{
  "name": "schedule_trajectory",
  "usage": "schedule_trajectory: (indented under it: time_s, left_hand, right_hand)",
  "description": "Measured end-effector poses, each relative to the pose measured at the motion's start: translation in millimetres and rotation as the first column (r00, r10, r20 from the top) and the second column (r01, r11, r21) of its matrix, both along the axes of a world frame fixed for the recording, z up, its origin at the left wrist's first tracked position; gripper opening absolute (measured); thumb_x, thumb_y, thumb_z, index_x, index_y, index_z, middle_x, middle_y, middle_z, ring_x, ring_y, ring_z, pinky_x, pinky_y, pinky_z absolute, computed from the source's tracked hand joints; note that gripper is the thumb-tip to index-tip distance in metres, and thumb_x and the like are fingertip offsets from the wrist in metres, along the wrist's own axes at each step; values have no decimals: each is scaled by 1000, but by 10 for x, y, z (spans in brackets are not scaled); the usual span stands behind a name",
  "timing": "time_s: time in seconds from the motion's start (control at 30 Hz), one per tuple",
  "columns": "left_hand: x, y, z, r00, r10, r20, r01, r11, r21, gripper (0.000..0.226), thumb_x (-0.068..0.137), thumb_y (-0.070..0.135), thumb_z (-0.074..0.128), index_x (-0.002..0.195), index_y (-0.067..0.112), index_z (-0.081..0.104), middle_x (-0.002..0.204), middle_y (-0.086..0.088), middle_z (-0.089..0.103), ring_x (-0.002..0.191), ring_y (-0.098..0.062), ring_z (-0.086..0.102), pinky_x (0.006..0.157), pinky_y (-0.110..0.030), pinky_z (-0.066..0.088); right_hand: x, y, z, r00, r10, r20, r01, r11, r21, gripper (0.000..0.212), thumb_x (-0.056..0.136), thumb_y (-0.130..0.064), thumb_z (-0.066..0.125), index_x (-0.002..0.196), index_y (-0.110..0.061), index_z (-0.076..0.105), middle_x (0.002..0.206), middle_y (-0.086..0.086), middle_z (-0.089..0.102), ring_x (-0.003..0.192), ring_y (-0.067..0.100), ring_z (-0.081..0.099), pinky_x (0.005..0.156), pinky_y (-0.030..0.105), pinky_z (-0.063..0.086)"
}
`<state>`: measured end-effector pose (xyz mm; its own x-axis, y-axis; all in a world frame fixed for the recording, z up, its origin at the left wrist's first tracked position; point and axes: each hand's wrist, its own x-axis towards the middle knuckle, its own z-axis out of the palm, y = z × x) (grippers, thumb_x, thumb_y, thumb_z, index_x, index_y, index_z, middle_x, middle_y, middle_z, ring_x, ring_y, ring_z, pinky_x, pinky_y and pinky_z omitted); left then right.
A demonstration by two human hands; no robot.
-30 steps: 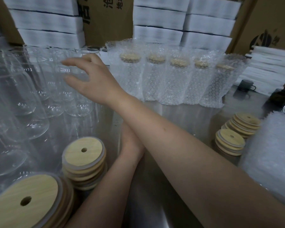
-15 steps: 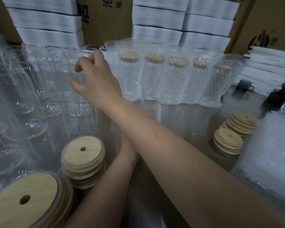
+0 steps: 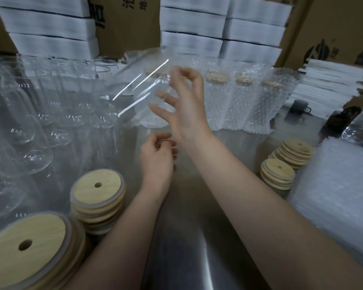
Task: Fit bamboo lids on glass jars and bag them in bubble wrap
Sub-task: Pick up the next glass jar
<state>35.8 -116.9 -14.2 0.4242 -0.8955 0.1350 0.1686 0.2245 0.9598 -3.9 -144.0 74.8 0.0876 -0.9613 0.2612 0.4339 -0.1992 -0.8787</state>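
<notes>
Clear glass jar (image 3: 138,91), tall and empty, is tilted in the air above the table, its outline smeared by motion. The person's right hand (image 3: 187,105) grips it, thumb and forefinger curled near its upper end and the other fingers spread along its side. The left hand (image 3: 156,158) rests low on the grey metal table (image 3: 197,237) just below, fingers loosely curled and holding nothing.

Rows of empty clear jars (image 3: 57,105) crowd the left side. Near them stand two stacks of round bamboo lids with a centre hole (image 3: 98,191), and two smaller lid stacks (image 3: 278,172) sit to the right, beside a pile of bubble-wrap bags (image 3: 333,195). Behind the hands, a row of lidded jars in bubble wrap (image 3: 239,101) stands upright in front of white foam stacks (image 3: 254,28) and brown cardboard boxes (image 3: 130,21).
</notes>
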Motion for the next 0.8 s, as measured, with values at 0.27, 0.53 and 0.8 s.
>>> schedule_trajectory:
  time_s: [0.27,0.53,0.8]
  left_hand:
    - [25,130,145,941,-160,-299,151,987,-50,23,97,2,50,118,-7,57,93,-7,74,79,-21,71,64,-30,56]
    - [-50,257,222,879,-461,-121,467,884,23,64,73,60,53,122,20,62,123,3,67,100,-9,70,85,-32,57]
    - [-120,275,314,885,-448,126,440,894,84,73,64,62,72,126,26,57,107,15,70,86,-5,72,78,-33,54]
  right_hand:
    - [-562,142,-295,952,-19,306,-74,955,288,29,98,-47,49,121,-30,55,111,7,57,81,21,56,60,33,57]
    - [-758,221,-536,981,-126,145,87,965,249,42,102,-46,43,132,-17,50,110,4,68,85,16,72,65,34,59]
    - [-768,200,-539,948,-305,-87,307,951,16,17,100,-40,49,96,-28,62,97,-4,70,99,19,69,90,33,55]
